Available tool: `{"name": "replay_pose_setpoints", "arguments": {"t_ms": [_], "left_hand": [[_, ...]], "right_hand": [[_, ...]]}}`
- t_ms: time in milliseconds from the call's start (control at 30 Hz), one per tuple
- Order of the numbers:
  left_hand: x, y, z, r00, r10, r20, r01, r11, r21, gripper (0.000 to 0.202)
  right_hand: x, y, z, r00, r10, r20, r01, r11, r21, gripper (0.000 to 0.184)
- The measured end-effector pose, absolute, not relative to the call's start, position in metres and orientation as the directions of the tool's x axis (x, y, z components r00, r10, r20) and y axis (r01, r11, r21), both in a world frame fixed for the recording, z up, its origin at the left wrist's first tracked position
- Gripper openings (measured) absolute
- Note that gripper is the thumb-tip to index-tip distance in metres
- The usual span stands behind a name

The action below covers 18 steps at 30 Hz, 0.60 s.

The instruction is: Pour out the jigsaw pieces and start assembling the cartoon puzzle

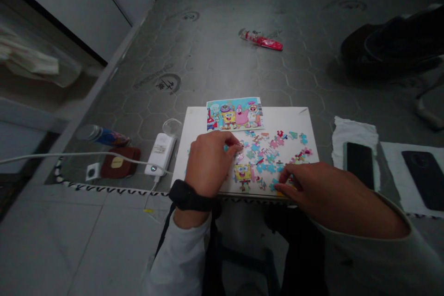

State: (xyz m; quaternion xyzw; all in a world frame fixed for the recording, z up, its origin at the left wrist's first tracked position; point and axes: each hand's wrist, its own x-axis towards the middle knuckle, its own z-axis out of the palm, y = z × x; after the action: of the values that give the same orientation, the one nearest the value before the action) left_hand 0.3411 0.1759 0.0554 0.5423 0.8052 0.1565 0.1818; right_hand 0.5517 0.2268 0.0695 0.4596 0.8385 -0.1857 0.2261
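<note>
A white board (305, 120) lies on a grey mattress. On it sit a colourful cartoon reference picture (234, 114) at the far edge and several loose jigsaw pieces (274, 150). A partly joined yellow cartoon figure (243, 173) lies near the front. My left hand (208, 162), with a black watch on the wrist, rests on the board with its fingers pinched on a small piece near the middle. My right hand (312, 187) lies at the board's front right, fingertips curled down onto pieces there; what they hold is hidden.
A white power bank (160, 153) with a cable, a brown case (120, 163) and a bottle (100, 135) lie left of the board. Two dark phones (360, 164) (425, 178) rest on white cloths at the right. A red wrapper (262, 40) and a dark bag (391, 46) lie further back.
</note>
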Motion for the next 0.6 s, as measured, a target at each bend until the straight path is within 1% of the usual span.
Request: {"name": "replay_pose_setpoints", "arguments": {"t_ms": [67, 133, 233, 300, 367, 600], "left_hand": [[0.338, 0.17, 0.064, -0.288, 0.94, -0.181, 0.814, 0.34, 0.472, 0.013], [0.335, 0.162, 0.069, -0.202, 0.941, -0.273, 0.823, 0.314, 0.474, 0.013], [0.332, 0.154, 0.071, -0.084, 0.913, -0.4, 0.86, 0.269, 0.434, 0.011], [0.332, 0.151, 0.068, -0.041, 0.889, -0.456, 0.877, 0.251, 0.411, 0.013], [0.333, 0.151, 0.064, -0.02, 0.873, -0.487, 0.883, 0.245, 0.401, 0.017], [0.333, 0.154, 0.058, -0.013, 0.861, -0.509, 0.889, 0.243, 0.388, 0.015]], "right_hand": [[0.548, 0.225, 0.071, -0.49, 0.685, -0.539, 0.846, 0.524, -0.103, 0.021], [0.542, 0.224, 0.073, -0.514, 0.679, -0.525, 0.829, 0.55, -0.1, 0.021], [0.531, 0.22, 0.072, -0.543, 0.66, -0.519, 0.802, 0.59, -0.09, 0.02], [0.524, 0.218, 0.07, -0.562, 0.648, -0.513, 0.787, 0.611, -0.09, 0.02], [0.518, 0.216, 0.067, -0.587, 0.638, -0.499, 0.768, 0.634, -0.092, 0.021], [0.507, 0.213, 0.057, -0.628, 0.605, -0.489, 0.733, 0.672, -0.109, 0.022]]}}
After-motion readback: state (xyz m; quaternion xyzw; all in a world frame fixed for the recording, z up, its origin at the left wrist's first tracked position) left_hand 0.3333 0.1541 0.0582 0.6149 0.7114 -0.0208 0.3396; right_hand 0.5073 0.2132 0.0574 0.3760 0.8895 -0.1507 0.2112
